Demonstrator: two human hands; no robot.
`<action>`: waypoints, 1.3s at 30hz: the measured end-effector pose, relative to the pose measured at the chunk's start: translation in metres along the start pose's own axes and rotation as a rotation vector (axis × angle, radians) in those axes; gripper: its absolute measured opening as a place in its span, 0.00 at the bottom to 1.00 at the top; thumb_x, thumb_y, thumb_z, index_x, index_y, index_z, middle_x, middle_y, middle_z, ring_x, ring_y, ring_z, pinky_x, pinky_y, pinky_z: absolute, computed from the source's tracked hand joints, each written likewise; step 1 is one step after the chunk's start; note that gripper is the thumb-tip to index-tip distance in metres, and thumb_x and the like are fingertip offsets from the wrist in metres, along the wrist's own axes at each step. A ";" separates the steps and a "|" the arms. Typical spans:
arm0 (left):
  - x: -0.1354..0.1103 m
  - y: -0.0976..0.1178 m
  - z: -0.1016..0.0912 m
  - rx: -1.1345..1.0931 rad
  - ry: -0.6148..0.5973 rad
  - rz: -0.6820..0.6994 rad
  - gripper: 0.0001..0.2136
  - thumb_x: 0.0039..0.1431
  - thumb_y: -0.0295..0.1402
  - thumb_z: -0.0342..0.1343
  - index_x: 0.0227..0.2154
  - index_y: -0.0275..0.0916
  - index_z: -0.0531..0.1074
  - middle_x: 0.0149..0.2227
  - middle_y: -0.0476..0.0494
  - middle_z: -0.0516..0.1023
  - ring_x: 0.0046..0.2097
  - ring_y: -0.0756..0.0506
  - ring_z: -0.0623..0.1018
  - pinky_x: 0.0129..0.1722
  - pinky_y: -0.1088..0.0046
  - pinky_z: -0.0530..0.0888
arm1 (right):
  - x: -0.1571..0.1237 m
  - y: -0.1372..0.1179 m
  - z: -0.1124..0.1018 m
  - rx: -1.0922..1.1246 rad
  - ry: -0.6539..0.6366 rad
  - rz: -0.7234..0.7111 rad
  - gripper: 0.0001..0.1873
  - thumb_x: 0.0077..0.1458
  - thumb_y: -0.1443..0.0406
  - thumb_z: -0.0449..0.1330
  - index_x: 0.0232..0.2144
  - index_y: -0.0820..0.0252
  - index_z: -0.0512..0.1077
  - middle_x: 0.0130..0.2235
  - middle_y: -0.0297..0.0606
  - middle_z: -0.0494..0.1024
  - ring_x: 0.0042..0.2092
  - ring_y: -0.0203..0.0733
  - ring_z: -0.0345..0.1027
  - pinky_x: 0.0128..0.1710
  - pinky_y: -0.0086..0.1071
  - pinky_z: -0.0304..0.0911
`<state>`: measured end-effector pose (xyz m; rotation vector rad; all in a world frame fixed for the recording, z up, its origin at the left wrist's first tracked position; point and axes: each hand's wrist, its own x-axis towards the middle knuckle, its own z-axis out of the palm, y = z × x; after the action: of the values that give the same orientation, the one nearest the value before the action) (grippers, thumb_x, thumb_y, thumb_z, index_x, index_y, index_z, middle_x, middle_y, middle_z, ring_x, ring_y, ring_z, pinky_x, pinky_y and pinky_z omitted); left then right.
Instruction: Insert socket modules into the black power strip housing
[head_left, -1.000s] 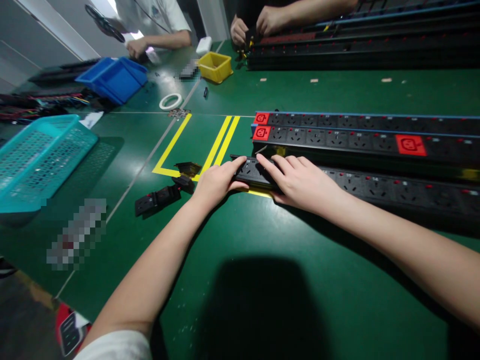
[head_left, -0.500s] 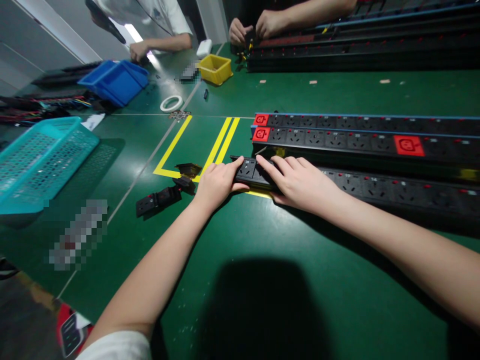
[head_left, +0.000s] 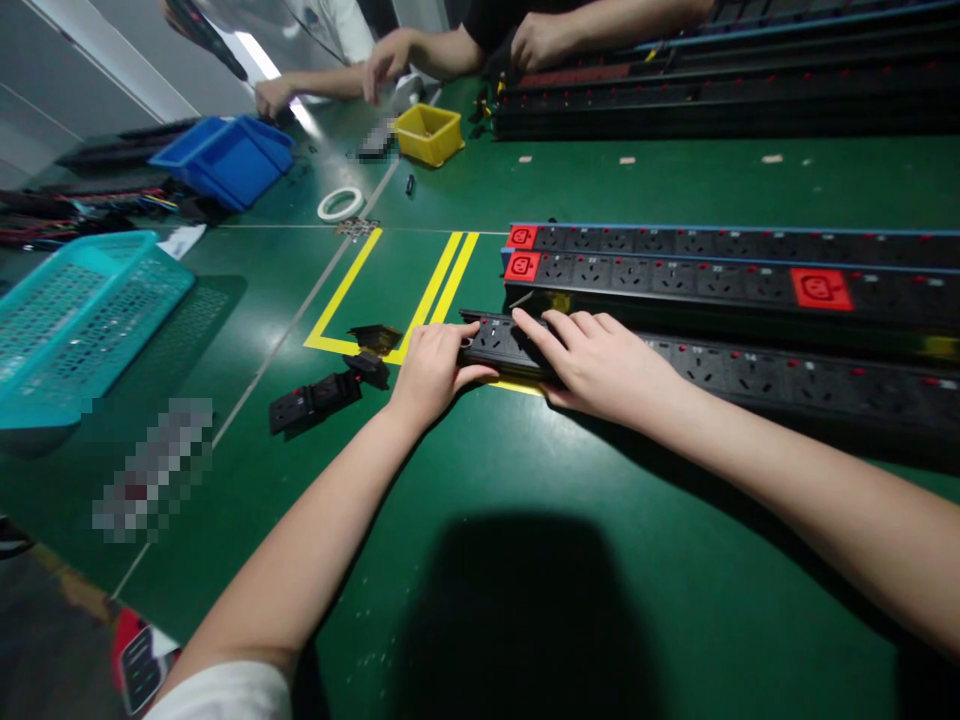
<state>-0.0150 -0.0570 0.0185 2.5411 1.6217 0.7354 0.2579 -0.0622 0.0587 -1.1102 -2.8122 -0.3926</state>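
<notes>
A long black power strip (head_left: pixel 720 370) lies nearest to me on the green table, its outlet face up. My left hand (head_left: pixel 429 372) grips its left end, thumb along the near side and fingers at the end of the top. Over the strip just to the right lies my right hand (head_left: pixel 600 365), fingers on the outlets and thumb at the near edge, closed around it. Two more power strips with red sockets, a front one (head_left: pixel 675 280) and a back one (head_left: pixel 675 240), lie behind. Left of my left hand are loose black outlet modules (head_left: pixel 315 402) and a small black end piece (head_left: pixel 367 368).
A turquoise basket (head_left: pixel 90 320), a blue bin (head_left: pixel 225 165), a yellow bin (head_left: pixel 429 135) and a tape roll (head_left: pixel 340 205) stand on the left and back. Yellow tape lines (head_left: pixel 341 290) mark the table (head_left: pixel 525 600). Two people work across it, near more long strips (head_left: pixel 712 110).
My left hand has slid slightly left, uncovering more of the strip's end; my right hand stays put. Across the table, one person's hand has moved left to a white object behind the yellow bin.
</notes>
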 end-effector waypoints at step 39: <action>0.002 0.008 0.003 -0.105 0.264 -0.243 0.12 0.69 0.32 0.50 0.53 0.43 0.70 0.51 0.41 0.81 0.58 0.38 0.76 0.63 0.57 0.65 | 0.000 0.009 0.008 0.285 0.091 -0.210 0.41 0.66 0.55 0.59 0.75 0.59 0.54 0.74 0.43 0.65 0.69 0.60 0.61 0.69 0.57 0.43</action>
<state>-0.0065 -0.0586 0.0190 2.1977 1.8672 1.1313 0.2642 -0.0533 0.0529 -0.7256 -2.7972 -0.0502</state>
